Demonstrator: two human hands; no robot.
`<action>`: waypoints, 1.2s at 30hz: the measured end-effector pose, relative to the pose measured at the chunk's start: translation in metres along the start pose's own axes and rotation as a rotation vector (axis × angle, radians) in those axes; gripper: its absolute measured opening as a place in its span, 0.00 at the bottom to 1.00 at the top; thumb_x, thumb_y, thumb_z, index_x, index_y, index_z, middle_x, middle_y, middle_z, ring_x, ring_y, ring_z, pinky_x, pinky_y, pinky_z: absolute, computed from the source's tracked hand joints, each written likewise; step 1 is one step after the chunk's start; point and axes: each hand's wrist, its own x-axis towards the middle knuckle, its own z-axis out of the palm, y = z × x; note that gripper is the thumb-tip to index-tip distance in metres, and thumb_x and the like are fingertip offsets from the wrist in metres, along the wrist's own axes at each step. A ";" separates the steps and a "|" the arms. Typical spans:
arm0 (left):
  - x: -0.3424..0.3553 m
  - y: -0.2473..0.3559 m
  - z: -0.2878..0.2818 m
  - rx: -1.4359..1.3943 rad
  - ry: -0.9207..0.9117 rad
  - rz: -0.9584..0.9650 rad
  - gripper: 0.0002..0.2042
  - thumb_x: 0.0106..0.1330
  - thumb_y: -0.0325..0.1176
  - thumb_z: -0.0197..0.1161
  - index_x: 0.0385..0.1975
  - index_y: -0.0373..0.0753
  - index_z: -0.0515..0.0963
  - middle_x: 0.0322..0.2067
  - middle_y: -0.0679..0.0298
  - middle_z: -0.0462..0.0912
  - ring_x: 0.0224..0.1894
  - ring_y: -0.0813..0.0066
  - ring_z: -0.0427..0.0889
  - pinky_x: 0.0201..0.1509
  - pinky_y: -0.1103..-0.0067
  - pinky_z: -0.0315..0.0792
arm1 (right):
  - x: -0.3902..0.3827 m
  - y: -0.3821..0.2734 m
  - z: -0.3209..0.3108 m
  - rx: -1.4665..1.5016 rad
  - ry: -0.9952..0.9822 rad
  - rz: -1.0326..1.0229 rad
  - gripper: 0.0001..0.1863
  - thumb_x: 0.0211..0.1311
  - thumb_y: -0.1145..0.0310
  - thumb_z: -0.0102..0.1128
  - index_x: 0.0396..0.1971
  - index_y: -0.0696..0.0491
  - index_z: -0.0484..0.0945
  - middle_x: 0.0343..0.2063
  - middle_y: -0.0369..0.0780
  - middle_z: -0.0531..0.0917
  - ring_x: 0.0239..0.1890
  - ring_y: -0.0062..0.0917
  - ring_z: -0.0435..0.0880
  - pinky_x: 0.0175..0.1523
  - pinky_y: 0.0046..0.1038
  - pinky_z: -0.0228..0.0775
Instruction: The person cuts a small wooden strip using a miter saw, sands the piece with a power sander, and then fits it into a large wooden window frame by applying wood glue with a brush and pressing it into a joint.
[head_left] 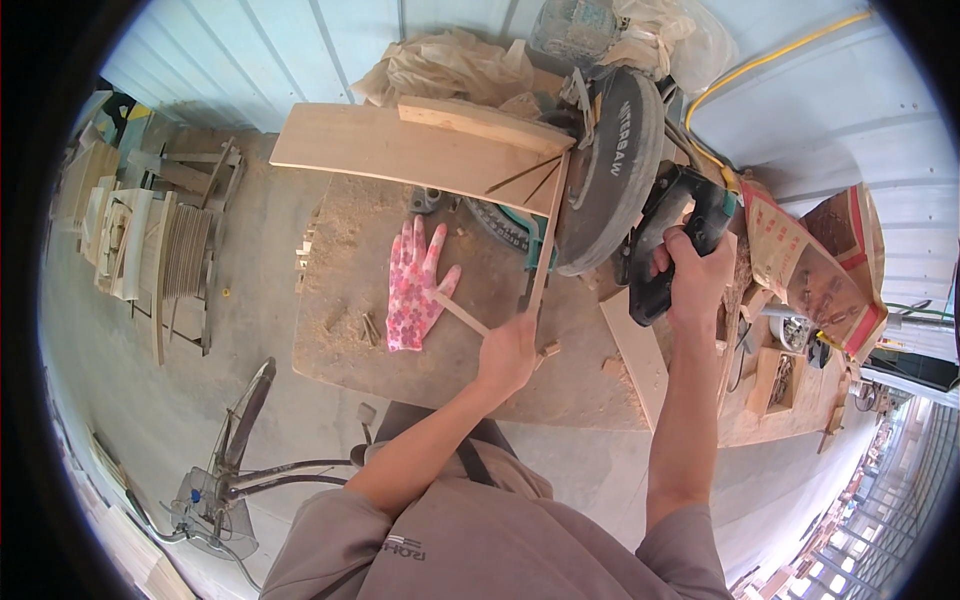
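My right hand (697,270) is closed round the black handle (700,215) of a miter saw, right of the middle. The saw's grey blade guard (615,160) hides the blade. My left hand (508,355) grips a thin wooden strip (546,245), which runs away from me along the saw's left side to the fence. A second short strip (460,312) sticks out from the left hand toward a pink flowered glove (412,285) lying on the bench. A wide plywood board (400,155) lies left of the guard, with a narrower board (480,124) at its back edge.
Sawdust and offcuts cover the workbench (400,375). A box of small pieces (775,380) and a torn paper sack (810,260) are at the right. A bicycle (235,480) stands near left, stacked boards (180,250) farther off. A yellow cable (770,60) runs along the wall.
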 end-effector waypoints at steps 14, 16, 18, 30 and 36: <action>-0.045 0.006 -0.095 -0.102 -0.277 -0.406 0.14 0.70 0.43 0.56 0.34 0.35 0.75 0.24 0.54 0.79 0.29 0.66 0.82 0.34 0.67 0.72 | 0.127 -0.119 -0.039 0.013 -0.299 0.103 0.12 0.61 0.64 0.65 0.37 0.56 0.79 0.25 0.37 0.83 0.24 0.19 0.79 0.33 0.19 0.75; -0.043 -0.030 -0.126 0.325 -0.085 -0.094 0.13 0.69 0.41 0.58 0.44 0.38 0.78 0.25 0.54 0.81 0.29 0.66 0.82 0.34 0.68 0.73 | 0.128 -0.141 -0.038 0.180 -0.358 0.255 0.13 0.59 0.69 0.59 0.37 0.63 0.78 0.29 0.42 0.84 0.29 0.28 0.83 0.37 0.31 0.80; -0.032 -0.030 -0.164 0.287 0.029 -0.073 0.14 0.68 0.38 0.60 0.50 0.41 0.78 0.27 0.52 0.82 0.29 0.58 0.83 0.34 0.67 0.74 | 0.133 -0.147 -0.040 0.027 -0.302 -0.030 0.14 0.58 0.69 0.61 0.41 0.62 0.79 0.32 0.43 0.84 0.32 0.28 0.83 0.40 0.29 0.79; 0.117 0.022 -0.236 0.775 0.099 0.660 0.14 0.58 0.27 0.65 0.46 0.40 0.81 0.35 0.60 0.77 0.39 0.58 0.77 0.44 0.68 0.71 | 0.188 -0.164 -0.022 0.238 -0.269 -0.083 0.14 0.63 0.74 0.55 0.43 0.69 0.76 0.37 0.51 0.83 0.36 0.37 0.86 0.45 0.33 0.83; 0.185 0.010 -0.236 0.917 0.075 0.726 0.14 0.58 0.30 0.65 0.46 0.47 0.82 0.39 0.63 0.79 0.46 0.60 0.75 0.51 0.65 0.68 | 0.166 -0.166 -0.020 0.051 -0.106 -0.105 0.15 0.66 0.62 0.60 0.42 0.59 0.79 0.38 0.43 0.84 0.37 0.29 0.83 0.49 0.32 0.77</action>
